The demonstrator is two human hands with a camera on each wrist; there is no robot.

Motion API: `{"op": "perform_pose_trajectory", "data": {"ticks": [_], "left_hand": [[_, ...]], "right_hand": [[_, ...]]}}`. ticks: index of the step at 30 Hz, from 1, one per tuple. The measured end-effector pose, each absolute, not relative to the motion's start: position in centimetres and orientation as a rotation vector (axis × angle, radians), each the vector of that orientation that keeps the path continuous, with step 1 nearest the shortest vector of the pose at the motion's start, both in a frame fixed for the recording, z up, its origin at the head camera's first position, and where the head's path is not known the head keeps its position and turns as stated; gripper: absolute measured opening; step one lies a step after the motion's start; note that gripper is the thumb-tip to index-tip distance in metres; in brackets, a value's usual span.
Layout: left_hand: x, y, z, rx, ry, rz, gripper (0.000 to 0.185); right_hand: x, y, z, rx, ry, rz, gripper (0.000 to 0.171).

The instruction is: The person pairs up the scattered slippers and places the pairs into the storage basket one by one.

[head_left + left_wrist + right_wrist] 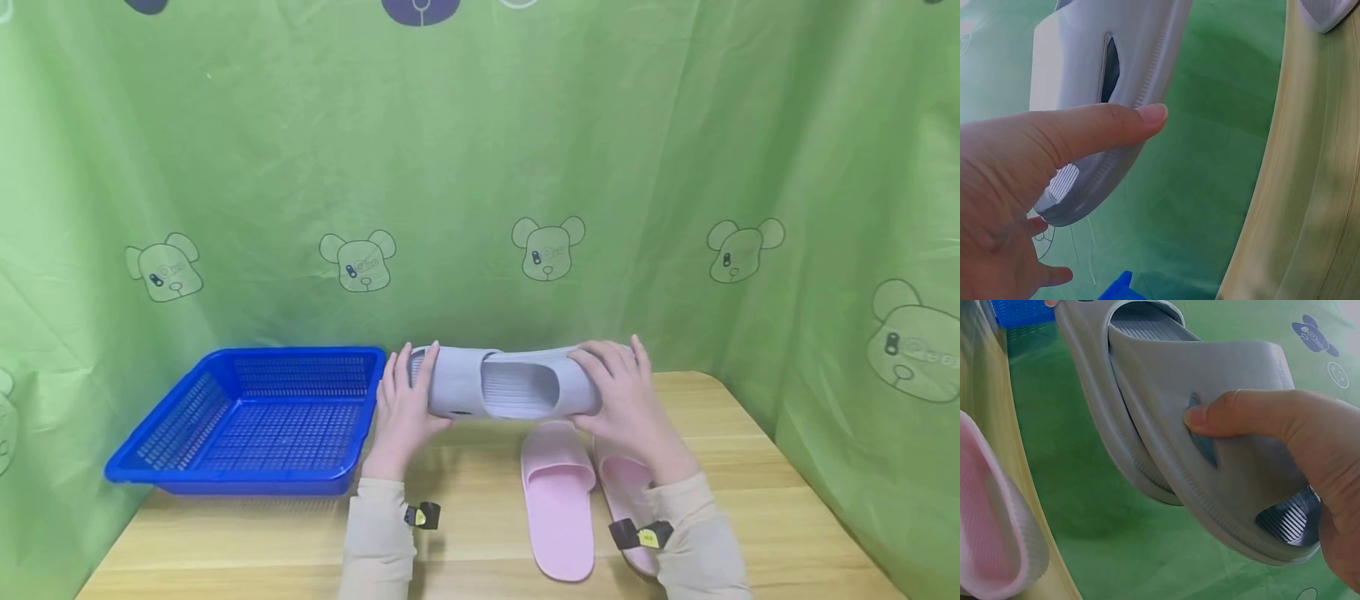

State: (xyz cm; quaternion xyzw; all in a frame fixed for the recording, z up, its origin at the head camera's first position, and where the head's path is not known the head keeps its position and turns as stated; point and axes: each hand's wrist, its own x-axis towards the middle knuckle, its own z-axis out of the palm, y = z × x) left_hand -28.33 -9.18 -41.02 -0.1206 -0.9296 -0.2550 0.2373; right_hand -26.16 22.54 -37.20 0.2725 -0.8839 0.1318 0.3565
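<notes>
At the far left, a blue basket (247,477) with slotted walls and a gridded floor stood on the wood-grained desk (465,525), its near rim slanting a little toward the person's side. Just right of it in the head view came the left hand (405,408), reaching up from a pale left sleeve (378,533) with a small black band bearing a yellow label (422,516) at the wrist. That hand gripped one end of a pair of grey slippers (459,379), its thumb on the near side and its fingers on the far side. The pair lay roughly level between the two hands, raised off the desk, one slipper fitted against the other with their straps at opposite ends. At the right end, the right hand (633,396) held the pair too, its thumb pressed on a dark leaf-shaped mark (1204,447) on the strap. Below and nearer the person, a pink slipper (564,525) lay flat on the desk, toe pointing away; close on its right was a second pink slipper (624,479), partly covered by the right forearm. A green curtain (450,167) printed with bear heads hung behind everything and along both sides.
</notes>
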Motion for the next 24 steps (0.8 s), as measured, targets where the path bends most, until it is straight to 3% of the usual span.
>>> {"op": "perform_pose_trajectory", "data": {"ticks": [24], "left_hand": [[-28.33, -8.78, -41.53, -0.367, -2.562, -0.69, 0.121]], "right_hand": [[-25.76, 23.0, -36.77, 0.703, -2.328, 0.398, 0.092]]}}
